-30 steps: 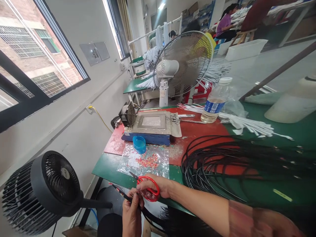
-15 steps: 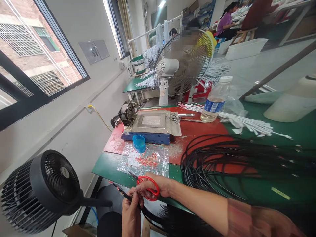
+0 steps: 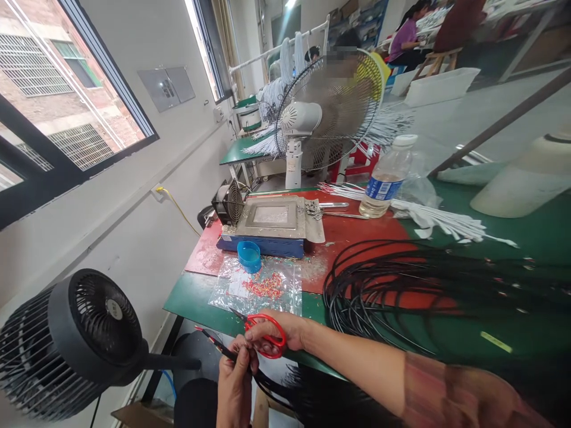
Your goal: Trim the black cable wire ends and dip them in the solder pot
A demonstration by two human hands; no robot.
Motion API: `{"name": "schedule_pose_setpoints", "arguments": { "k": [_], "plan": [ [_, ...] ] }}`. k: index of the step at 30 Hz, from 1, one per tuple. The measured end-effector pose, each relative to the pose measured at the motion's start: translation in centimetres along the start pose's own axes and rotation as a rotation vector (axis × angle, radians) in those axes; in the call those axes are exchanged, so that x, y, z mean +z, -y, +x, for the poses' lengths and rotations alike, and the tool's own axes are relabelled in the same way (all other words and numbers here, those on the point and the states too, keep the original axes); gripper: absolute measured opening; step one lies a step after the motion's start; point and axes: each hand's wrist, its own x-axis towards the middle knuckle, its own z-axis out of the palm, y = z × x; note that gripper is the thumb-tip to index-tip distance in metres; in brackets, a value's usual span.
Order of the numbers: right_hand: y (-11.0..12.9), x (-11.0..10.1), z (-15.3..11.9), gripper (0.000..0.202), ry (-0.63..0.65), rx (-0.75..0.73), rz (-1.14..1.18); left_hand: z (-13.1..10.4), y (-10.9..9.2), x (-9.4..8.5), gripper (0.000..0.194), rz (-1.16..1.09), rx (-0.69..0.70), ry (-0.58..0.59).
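Note:
My right hand point(image 3: 285, 333) holds red-handled scissors point(image 3: 262, 334) by the loops, blades pointing left over the table's near edge. My left hand point(image 3: 235, 380), just below the table edge, pinches a black cable point(image 3: 220, 349) whose red-tipped end sticks out up and to the left. The scissors sit right above my left fingers. A large coil of black cables point(image 3: 401, 285) lies on the table to the right.
A clear plastic bag with small red bits point(image 3: 263, 286) and a blue cap point(image 3: 248, 255) lie before a blue-based metal machine point(image 3: 272, 223). A water bottle point(image 3: 384, 178), white ties point(image 3: 446, 223), a white desk fan point(image 3: 330, 110), a black floor fan point(image 3: 75, 339) at left. People work far behind.
Both hands stay together at the table edge; the view has shifted slightly, and my hands sit a little higher in the frame.

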Motion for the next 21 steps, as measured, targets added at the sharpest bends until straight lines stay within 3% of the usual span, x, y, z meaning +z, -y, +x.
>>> {"name": "schedule_pose_setpoints", "arguments": {
  "k": [6,9,11,14,18,21],
  "plan": [
    [-0.7,-0.2,0.5,0.029,-0.053,-0.182,-0.095,0.2,-0.3,0.2,0.022,0.004,-0.001,-0.018],
    [-0.8,0.0,0.5,0.035,-0.153,-0.280,-0.251,0.2,-0.7,0.1,0.020,-0.027,-0.040,-0.090],
    [-0.9,0.3,0.5,0.034,-0.286,-0.391,-0.468,0.2,-1.0,-0.1,0.019,-0.101,-0.086,-0.172],
    [-1.0,0.8,0.2,0.027,-0.394,-0.699,-0.939,0.0,-1.7,-0.6,0.022,-0.220,-0.144,-0.264],
    [-1.2,1.7,-0.2,0.022,-0.244,-1.094,-1.535,-0.1,-2.2,-1.2,0.017,-0.380,-0.167,-0.146],
    [-1.3,2.4,-0.5,0.019,-0.157,-1.271,-1.829,0.5,-1.5,-1.9,0.016,-0.428,-0.250,-0.073]
  ]
}}
